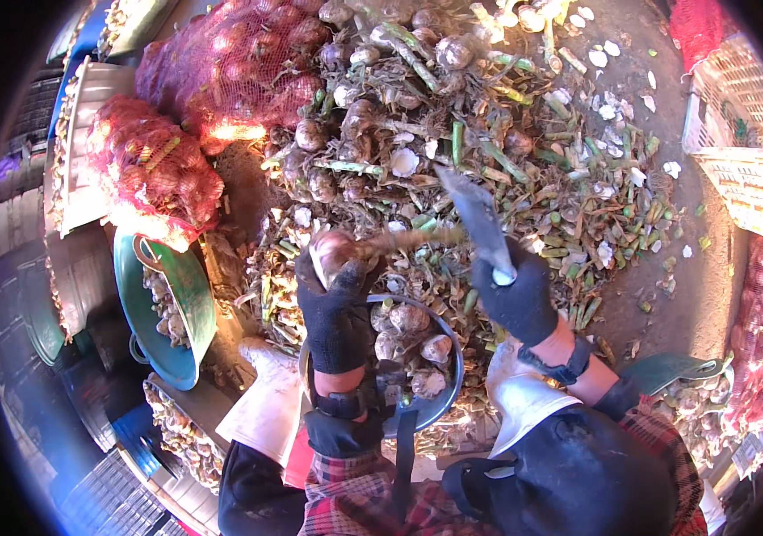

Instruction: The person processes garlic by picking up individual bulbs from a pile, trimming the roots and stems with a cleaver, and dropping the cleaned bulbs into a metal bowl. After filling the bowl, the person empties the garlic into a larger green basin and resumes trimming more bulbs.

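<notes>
My left hand [337, 322], in a black glove, is closed around a purplish garlic bulb [333, 252]. The bulb's long dry stem [413, 238] sticks out to the right. In my right hand [517, 302], also black-gloved, a knife [473, 207] is gripped by its handle, which the fingers mostly cover. Its wide grey blade points up and to the left, apart from the bulb. Between my legs, below the hands, stands a round bucket [456, 357] holding several trimmed garlic bulbs [410, 319].
Ahead lies a heap of cut stems and peelings [524, 179], with untrimmed garlic [373, 67] at its far side. Red mesh sacks [154, 170] of bulbs and a green tub [163, 335] stand left. On the right are a pale plastic crate [752, 183] and another mesh sack [761, 330].
</notes>
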